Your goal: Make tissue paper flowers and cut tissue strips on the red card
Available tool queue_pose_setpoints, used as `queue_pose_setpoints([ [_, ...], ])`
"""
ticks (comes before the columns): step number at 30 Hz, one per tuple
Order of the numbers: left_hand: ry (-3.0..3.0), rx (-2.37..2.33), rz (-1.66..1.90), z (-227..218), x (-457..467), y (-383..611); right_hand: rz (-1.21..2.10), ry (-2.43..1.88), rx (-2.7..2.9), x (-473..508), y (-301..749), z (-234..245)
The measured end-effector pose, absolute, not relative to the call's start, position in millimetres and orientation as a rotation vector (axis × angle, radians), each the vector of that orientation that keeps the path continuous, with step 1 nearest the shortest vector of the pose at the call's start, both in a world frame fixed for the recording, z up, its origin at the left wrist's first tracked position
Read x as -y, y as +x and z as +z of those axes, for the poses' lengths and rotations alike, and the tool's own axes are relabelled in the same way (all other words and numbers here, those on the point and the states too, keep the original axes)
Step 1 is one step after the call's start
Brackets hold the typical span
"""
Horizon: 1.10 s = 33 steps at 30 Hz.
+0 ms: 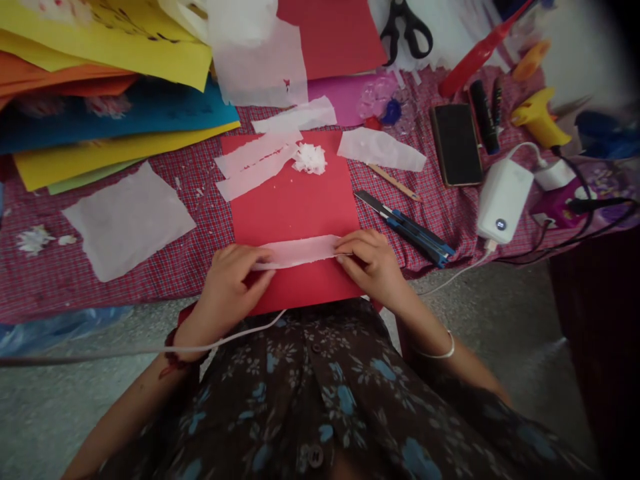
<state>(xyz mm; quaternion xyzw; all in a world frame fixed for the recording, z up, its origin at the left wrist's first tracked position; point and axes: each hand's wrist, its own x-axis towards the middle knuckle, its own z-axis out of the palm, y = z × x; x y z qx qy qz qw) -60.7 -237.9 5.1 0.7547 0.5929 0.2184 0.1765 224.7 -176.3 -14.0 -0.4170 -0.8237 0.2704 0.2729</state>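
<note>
A narrow strip of thin white paper (pixel 303 252) stretches between my two hands, low over a red sheet of card (pixel 295 213). My left hand (pixel 233 280) pinches its left end between thumb and fingers. At the other end, my right hand (pixel 373 267) pinches the strip the same way. Farther up the card lies a white fringed paper flower (pixel 309 159). Torn pieces of thin white paper (pixel 260 160) overlap the card's top left, and another torn piece (pixel 383 149) crosses its top right corner.
Right of the card lie a blue utility knife (pixel 407 227), a pencil (pixel 395 182), a phone (pixel 456 145) and a white power bank (pixel 505 197) with cables. Black-handled scissors (pixel 407 30) and a yellow glue gun (pixel 540 117) are farther back. Coloured sheets (pixel 125 113) are stacked at left.
</note>
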Motion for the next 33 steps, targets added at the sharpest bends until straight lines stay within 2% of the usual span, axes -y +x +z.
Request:
queue_pose_setpoints([
  [5, 1.839, -1.814, 0.784, 5.4, 236.6, -66.0, 0.681, -1.245, 2.191, 171.9, 215.4, -12.7],
  [16, 1.809, -1.757, 0.663, 10.8, 234.1, -65.4, 0.581, -1.305, 2.193, 173.4, 210.2, -12.7],
  [27, 1.728, -1.938, 0.813, 1.5, 237.3, -56.4, 0.570, -1.335, 2.155, 180.0, 210.8, -10.2],
  [33, 1.775, -1.908, 0.741, 4.9, 237.1, -59.0, 0.530, -1.402, 2.150, 179.7, 210.2, -10.7],
])
